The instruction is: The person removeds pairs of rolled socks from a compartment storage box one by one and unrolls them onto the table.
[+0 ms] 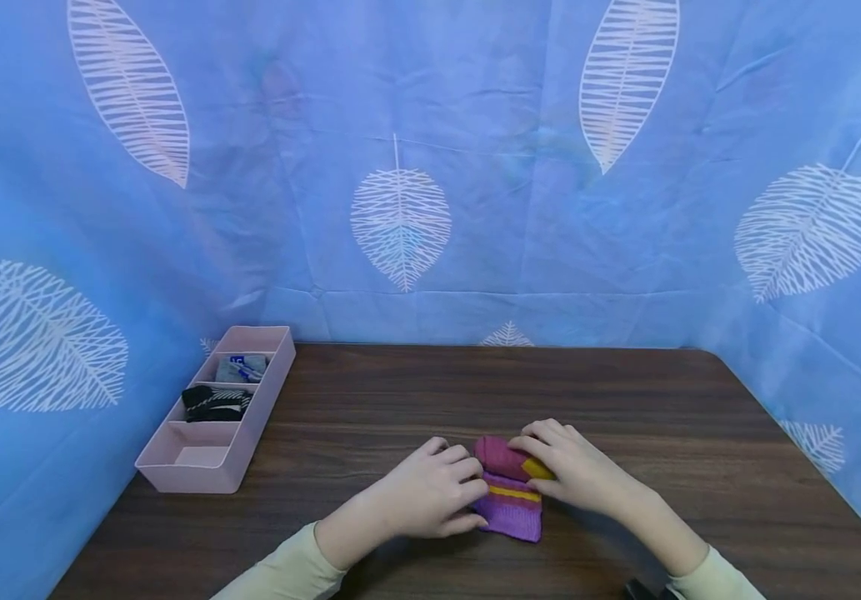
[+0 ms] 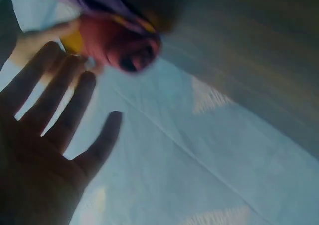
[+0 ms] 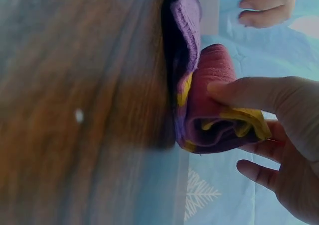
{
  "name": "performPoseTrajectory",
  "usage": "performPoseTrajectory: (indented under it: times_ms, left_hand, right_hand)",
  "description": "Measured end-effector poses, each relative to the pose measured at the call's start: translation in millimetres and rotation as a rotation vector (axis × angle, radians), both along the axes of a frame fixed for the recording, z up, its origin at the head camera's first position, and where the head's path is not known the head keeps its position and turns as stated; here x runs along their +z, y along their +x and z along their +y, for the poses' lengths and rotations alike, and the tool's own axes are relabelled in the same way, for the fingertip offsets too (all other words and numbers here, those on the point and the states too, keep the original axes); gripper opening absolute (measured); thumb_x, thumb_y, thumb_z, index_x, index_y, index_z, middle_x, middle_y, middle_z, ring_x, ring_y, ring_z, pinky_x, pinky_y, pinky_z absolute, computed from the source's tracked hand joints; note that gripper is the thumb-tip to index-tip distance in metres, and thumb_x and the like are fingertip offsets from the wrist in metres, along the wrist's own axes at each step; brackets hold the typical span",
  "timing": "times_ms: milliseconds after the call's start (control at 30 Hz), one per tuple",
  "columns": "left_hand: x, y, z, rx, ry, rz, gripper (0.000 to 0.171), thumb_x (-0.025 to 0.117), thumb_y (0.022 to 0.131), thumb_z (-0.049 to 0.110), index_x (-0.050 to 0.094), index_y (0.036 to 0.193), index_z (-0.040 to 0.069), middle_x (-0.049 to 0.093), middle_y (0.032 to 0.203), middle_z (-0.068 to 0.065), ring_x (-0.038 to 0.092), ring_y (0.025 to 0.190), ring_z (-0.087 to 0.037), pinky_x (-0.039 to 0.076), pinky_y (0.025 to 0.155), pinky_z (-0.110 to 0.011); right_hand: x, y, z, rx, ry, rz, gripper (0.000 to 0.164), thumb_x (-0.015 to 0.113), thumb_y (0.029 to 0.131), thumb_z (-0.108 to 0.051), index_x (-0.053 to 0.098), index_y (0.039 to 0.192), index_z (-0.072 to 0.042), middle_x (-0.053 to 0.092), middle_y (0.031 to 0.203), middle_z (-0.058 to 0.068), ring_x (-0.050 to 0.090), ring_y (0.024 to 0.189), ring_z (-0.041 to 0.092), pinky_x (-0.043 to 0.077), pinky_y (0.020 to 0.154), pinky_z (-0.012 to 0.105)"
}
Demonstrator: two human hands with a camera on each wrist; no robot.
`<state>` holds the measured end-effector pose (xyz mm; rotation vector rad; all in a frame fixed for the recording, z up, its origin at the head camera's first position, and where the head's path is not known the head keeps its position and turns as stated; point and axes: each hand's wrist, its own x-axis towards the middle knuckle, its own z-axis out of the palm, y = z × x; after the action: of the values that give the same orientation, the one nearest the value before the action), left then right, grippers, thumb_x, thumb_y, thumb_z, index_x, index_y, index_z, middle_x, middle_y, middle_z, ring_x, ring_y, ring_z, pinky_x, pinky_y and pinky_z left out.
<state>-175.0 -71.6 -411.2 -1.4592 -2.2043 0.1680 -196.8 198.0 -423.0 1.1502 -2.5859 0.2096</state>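
A purple, maroon and yellow striped sock (image 1: 508, 518) lies on the table, partly rolled up from its far end; whether it is one sock or a pair I cannot tell. My right hand (image 1: 588, 475) holds the right end of the roll, thumb on top and fingers behind, as the right wrist view shows the rolled layers (image 3: 229, 128). To the left of the sock is my left hand (image 1: 438, 492). Its fingers (image 2: 75, 115) are spread and loosely extended, apart from the roll in the left wrist view.
On the brown wooden table (image 1: 400, 392), a pink divided box (image 1: 261, 433) stands at the left. Its compartments hold a black patterned folded item (image 1: 216, 404) and a grey one (image 1: 241, 368). A blue leaf-print curtain (image 1: 490, 225) surrounds the table.
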Motion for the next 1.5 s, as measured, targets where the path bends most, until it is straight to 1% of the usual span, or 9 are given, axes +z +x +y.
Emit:
performPoseTrajectory:
  times_ms: [100, 233, 367, 567, 733, 933, 1233, 1367, 1500]
  left_hand:
    - [-3.5, 6.1, 12, 0.030, -0.105, -0.074, 0.036, 0.052, 0.093, 0.060, 0.065, 0.109, 0.031, 0.064, 0.113, 0.013, 0.058, 0.107, -0.007, 0.051, 0.090, -0.035]
    - [-6.6, 13.6, 24, 0.107, -0.218, -0.194, 0.049, 0.052, 0.091, 0.063, 0.058, 0.130, 0.034, 0.060, 0.128, 0.012, 0.056, 0.119, -0.008, 0.051, 0.094, -0.041]
    - [-9.7, 18.9, 30, 0.168, -0.281, -0.267, 0.058, 0.054, 0.088, 0.066, 0.051, 0.138, 0.038, 0.056, 0.136, 0.012, 0.054, 0.124, -0.010, 0.052, 0.093, -0.044]
    - [-13.5, 20.4, 32, 0.195, -0.315, -0.318, 0.065, 0.054, 0.085, 0.070, 0.044, 0.143, 0.041, 0.048, 0.147, 0.012, 0.048, 0.132, -0.011, 0.051, 0.095, -0.046]
    - [-14.2, 19.0, 28, 0.240, -0.336, -0.449, 0.076, 0.055, 0.080, 0.076, 0.033, 0.147, 0.048, 0.034, 0.157, 0.013, 0.036, 0.144, -0.012, 0.049, 0.098, -0.049]
    - [-12.7, 17.3, 24, 0.263, -0.331, -0.561, 0.080, 0.059, 0.077, 0.076, 0.030, 0.147, 0.052, 0.030, 0.159, 0.014, 0.030, 0.147, -0.012, 0.046, 0.101, -0.051]
    - [-13.5, 15.3, 21, 0.248, -0.312, -0.612, 0.080, 0.061, 0.077, 0.074, 0.029, 0.147, 0.051, 0.029, 0.160, 0.013, 0.028, 0.148, -0.014, 0.045, 0.102, -0.053]
    - [-13.6, 15.4, 21, 0.247, -0.309, -0.617, 0.080, 0.061, 0.077, 0.074, 0.029, 0.147, 0.051, 0.029, 0.159, 0.013, 0.028, 0.148, -0.014, 0.045, 0.102, -0.054]
    - [-14.0, 15.1, 23, 0.237, -0.314, -0.617, 0.080, 0.060, 0.078, 0.075, 0.029, 0.148, 0.051, 0.028, 0.160, 0.013, 0.027, 0.148, -0.014, 0.045, 0.101, -0.054]
  right_hand:
    - [-0.3, -3.3, -4, -0.008, 0.014, -0.022, 0.052, 0.084, 0.075, -0.025, 0.063, 0.122, -0.017, 0.060, 0.113, -0.002, 0.055, 0.107, 0.017, 0.048, 0.081, 0.038]
    - [0.8, -8.8, -10, -0.035, 0.044, -0.082, 0.055, 0.082, 0.077, -0.026, 0.060, 0.127, -0.018, 0.060, 0.115, -0.003, 0.056, 0.107, 0.017, 0.046, 0.081, 0.037]
    - [2.8, -14.6, -16, -0.057, 0.058, -0.114, 0.056, 0.082, 0.078, -0.026, 0.058, 0.129, -0.018, 0.061, 0.115, -0.001, 0.058, 0.104, 0.018, 0.046, 0.080, 0.039]
    - [2.5, -23.5, -15, -0.086, 0.060, -0.116, 0.056, 0.082, 0.078, -0.027, 0.058, 0.128, -0.016, 0.062, 0.113, 0.000, 0.060, 0.101, 0.019, 0.045, 0.080, 0.043]
    - [0.7, -31.8, -15, -0.114, 0.063, -0.113, 0.056, 0.082, 0.078, -0.027, 0.059, 0.128, -0.016, 0.063, 0.113, 0.002, 0.061, 0.100, 0.020, 0.047, 0.081, 0.046]
    - [0.8, -43.4, -20, -0.177, 0.060, -0.125, 0.054, 0.082, 0.078, -0.025, 0.060, 0.126, -0.014, 0.064, 0.113, 0.004, 0.061, 0.099, 0.021, 0.048, 0.081, 0.047]
    - [-3.3, -65.9, -26, -0.248, 0.036, -0.181, 0.049, 0.081, 0.079, -0.024, 0.062, 0.123, -0.013, 0.065, 0.111, 0.007, 0.062, 0.099, 0.025, 0.049, 0.081, 0.049]
    - [-3.4, -74.4, -27, -0.268, 0.024, -0.188, 0.047, 0.080, 0.080, -0.022, 0.062, 0.122, -0.012, 0.065, 0.111, 0.008, 0.063, 0.099, 0.027, 0.050, 0.082, 0.053]
    - [-3.0, -83.1, -26, -0.285, 0.017, -0.197, 0.046, 0.079, 0.081, -0.021, 0.062, 0.122, -0.012, 0.065, 0.110, 0.009, 0.064, 0.096, 0.026, 0.051, 0.080, 0.051]
